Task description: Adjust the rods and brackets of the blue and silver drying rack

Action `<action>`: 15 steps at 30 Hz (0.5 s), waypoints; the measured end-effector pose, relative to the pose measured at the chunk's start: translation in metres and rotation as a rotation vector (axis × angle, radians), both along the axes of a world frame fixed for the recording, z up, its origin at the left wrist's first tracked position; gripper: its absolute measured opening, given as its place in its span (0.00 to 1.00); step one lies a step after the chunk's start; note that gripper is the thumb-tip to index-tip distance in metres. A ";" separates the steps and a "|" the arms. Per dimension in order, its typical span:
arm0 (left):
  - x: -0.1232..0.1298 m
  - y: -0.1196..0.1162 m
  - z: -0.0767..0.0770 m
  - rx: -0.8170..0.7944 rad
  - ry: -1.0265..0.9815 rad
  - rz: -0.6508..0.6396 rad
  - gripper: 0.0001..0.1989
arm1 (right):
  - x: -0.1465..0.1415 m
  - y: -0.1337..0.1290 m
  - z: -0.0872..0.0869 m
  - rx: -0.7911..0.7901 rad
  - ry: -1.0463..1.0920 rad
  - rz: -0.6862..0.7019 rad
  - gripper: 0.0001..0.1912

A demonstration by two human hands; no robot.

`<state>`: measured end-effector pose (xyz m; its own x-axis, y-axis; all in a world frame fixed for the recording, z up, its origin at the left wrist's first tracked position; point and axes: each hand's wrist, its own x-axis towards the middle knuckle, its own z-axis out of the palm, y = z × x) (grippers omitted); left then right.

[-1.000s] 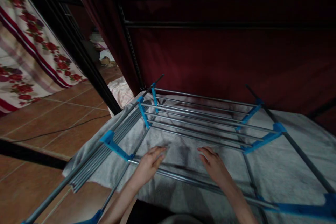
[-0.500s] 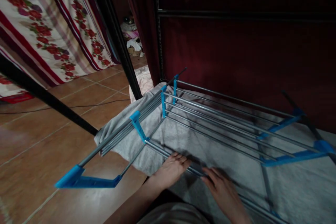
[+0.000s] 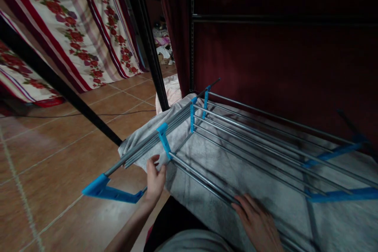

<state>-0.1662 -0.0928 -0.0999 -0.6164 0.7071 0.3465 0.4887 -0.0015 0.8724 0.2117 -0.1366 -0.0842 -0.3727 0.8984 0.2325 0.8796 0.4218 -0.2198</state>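
Note:
A metal rack [image 3: 248, 126] of thin grey bars with blue plastic joints lies on a grey blanket [image 3: 212, 157]. My left hand [image 3: 155, 179] is beside the blue joint [image 3: 164, 140] at the rack's near left corner, its thumb and fingers apart with nothing between them. Farther right, my right hand [image 3: 256, 218] rests with its fingertips on the near bars [image 3: 203, 181], fingers loosely extended. At the lower left, a blue end bracket [image 3: 112, 193] sticks out past the blanket's edge over the floor.
A black metal post [image 3: 150, 47] and a slanting black bar [image 3: 65, 82] frame the left side. Behind the rack hangs a dark red curtain [image 3: 265, 63]. A floral curtain [image 3: 73, 27] hangs over the tiled floor [image 3: 67, 141], where a dark cable [image 3: 88, 115] runs.
My left hand has left the near bars and moved left to the corner joint. My right hand stays on the bars. The view has shifted a little left.

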 end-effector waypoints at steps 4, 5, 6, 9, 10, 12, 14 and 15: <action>-0.005 0.032 -0.001 -0.067 -0.196 -0.227 0.22 | 0.002 0.002 -0.006 0.038 0.014 0.024 0.18; -0.003 0.037 -0.001 -0.073 -0.234 -0.246 0.22 | 0.002 0.002 -0.006 0.051 0.010 0.030 0.18; -0.001 0.040 -0.001 -0.071 -0.259 -0.250 0.21 | 0.002 0.002 -0.006 0.067 0.004 0.036 0.19; 0.003 0.044 -0.004 -0.046 -0.264 -0.216 0.22 | 0.001 0.003 -0.003 0.089 -0.021 0.051 0.21; 0.004 0.044 -0.006 -0.043 -0.254 -0.200 0.22 | 0.001 0.003 -0.001 0.085 -0.027 0.058 0.22; 0.004 0.044 -0.009 -0.048 -0.238 -0.175 0.22 | 0.000 0.004 0.001 0.076 -0.027 0.075 0.21; 0.005 0.044 -0.012 -0.053 -0.226 -0.160 0.22 | 0.000 0.004 0.001 0.077 -0.015 0.080 0.21; 0.005 0.044 -0.012 -0.051 -0.222 -0.150 0.22 | 0.001 0.004 0.000 0.082 -0.006 0.080 0.21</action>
<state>-0.1608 -0.0491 -0.1123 -0.5604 0.8093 0.1759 0.2832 -0.0124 0.9590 0.2124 -0.1325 -0.0845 -0.4439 0.8438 0.3014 0.8438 0.5069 -0.1762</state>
